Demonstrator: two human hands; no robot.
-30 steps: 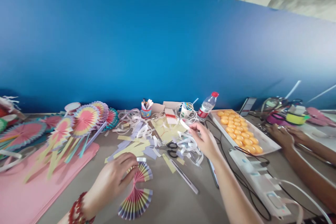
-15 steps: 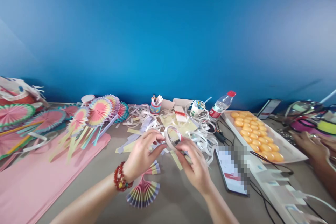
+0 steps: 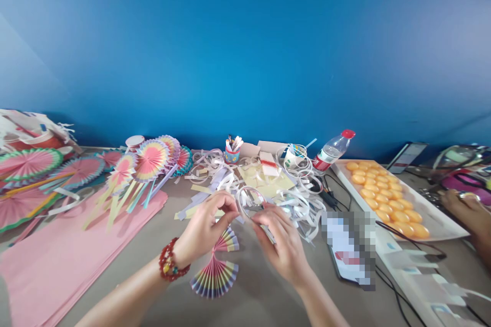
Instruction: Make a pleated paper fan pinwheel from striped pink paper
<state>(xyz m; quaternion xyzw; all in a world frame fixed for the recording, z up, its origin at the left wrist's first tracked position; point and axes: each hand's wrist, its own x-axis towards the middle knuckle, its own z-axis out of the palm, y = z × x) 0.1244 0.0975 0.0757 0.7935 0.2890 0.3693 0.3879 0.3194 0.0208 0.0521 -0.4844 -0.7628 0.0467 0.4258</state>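
Observation:
My right hand (image 3: 284,242) grips a roll of white tape (image 3: 240,205) by its right side, holding it up on edge above the table. A small dark piece shows by its fingertips, too blurred to name. My left hand (image 3: 209,227), a red bead bracelet on its wrist, has thumb and forefinger pinched together at the roll's left edge. Whether a tape end lies between them I cannot see. Below the hands a pleated paper fan (image 3: 215,278), pink with yellow and purple bands, lies partly spread on the table, its upper part half hidden by my left hand.
Pink paper sheets (image 3: 76,260) and finished paper rosettes (image 3: 151,161) lie left. Behind the hands are loose strips (image 3: 299,209) and a pen cup (image 3: 232,156). Rightward: a bottle (image 3: 332,150), phone (image 3: 349,255), tray of orange domes (image 3: 456,230), cables and another person's hand (image 3: 466,212).
The view has shifted slightly, so the table things sit further right. My left finger and thumb have closed together beside the tape roll, and the roll has turned a little in my right hand.

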